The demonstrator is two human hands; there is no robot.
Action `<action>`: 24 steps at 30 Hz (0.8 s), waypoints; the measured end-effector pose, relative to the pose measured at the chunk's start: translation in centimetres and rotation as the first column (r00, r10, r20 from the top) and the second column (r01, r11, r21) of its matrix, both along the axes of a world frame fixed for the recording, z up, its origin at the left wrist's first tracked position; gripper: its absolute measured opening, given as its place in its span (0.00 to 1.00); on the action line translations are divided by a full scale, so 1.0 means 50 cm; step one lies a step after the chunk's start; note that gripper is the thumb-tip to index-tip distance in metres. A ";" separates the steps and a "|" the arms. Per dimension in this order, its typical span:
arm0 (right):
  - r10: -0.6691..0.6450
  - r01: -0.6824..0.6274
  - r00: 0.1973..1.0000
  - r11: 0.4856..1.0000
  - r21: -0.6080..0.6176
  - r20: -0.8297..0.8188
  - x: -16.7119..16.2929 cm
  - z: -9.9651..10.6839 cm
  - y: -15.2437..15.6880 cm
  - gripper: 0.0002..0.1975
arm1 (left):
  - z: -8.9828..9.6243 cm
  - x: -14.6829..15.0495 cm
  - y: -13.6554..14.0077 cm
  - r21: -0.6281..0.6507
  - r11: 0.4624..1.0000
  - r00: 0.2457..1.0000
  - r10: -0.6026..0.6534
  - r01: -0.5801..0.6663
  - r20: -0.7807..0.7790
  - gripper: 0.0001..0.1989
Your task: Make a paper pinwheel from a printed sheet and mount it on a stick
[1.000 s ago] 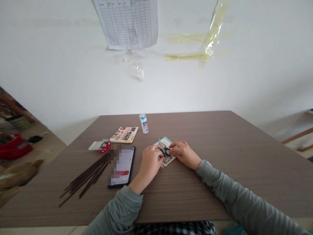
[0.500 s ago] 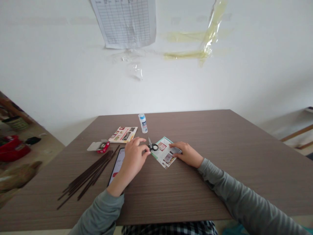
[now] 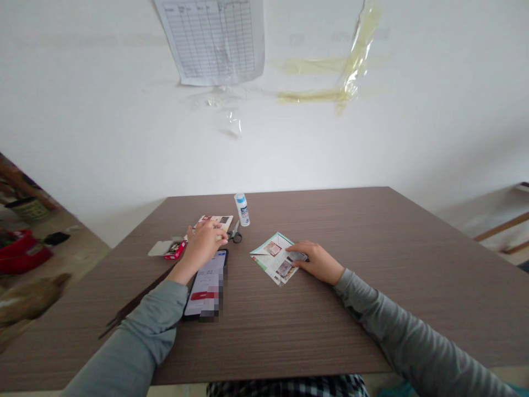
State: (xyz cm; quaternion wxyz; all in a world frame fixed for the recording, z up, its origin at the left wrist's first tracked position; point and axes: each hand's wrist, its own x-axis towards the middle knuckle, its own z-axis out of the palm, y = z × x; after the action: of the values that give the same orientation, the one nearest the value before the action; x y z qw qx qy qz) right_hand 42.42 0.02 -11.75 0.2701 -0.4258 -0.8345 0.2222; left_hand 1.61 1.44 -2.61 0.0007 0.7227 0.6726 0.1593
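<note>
Printed sheet (image 3: pixel 215 47) on white wall (image 3: pixel 124 127)

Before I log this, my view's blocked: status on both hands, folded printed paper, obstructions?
Left hand at black-handled metal scissors, grip unclear. Right hand resting on folded, colour-printed paper. Only that hand overlaps it.

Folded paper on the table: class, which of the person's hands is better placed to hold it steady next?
Likely the right hand: it rests on the folded paper, at its right side. The left hand is away from the paper, at the scissors.
</note>
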 end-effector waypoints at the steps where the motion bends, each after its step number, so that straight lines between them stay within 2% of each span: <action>1: 0.012 -0.012 1.000 1.000 0.006 -0.006 0.000 0.000 0.000 0.18 | -0.001 0.000 0.005 -0.013 1.000 1.000 0.004 -0.004 -0.005 0.09; 6: 0.038 -0.037 0.999 0.999 0.033 -0.003 0.000 0.003 0.000 0.11 | -0.009 0.004 0.022 -0.057 0.998 1.000 0.006 -0.006 0.006 0.10; 15: 0.033 -0.033 0.999 0.999 0.015 -0.004 0.002 0.007 -0.003 0.12 | -0.013 0.015 0.029 -0.041 0.999 1.000 -0.006 0.006 0.018 0.15; 20: 0.028 -0.028 1.000 0.999 0.027 -0.009 -0.002 0.005 -0.001 0.13 | -0.003 0.014 0.057 -0.024 1.000 1.000 0.010 -0.009 0.028 0.08; 21: 0.028 -0.028 1.000 0.999 0.026 -0.013 -0.003 0.005 -0.001 0.12 | 0.003 0.016 0.067 -0.011 1.000 0.999 0.011 -0.011 0.036 0.09; 24: 0.029 -0.028 0.999 0.999 0.025 -0.024 -0.004 0.005 0.000 0.11 | 0.028 0.033 0.100 0.101 0.995 0.990 -0.026 0.011 0.141 0.25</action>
State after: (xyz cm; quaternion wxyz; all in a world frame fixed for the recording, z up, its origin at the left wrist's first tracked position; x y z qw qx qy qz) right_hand 42.20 0.01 -11.52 0.2825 -0.4076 -0.8398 0.2210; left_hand 3.28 6.44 -1.21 0.0139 0.7149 0.6553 0.2435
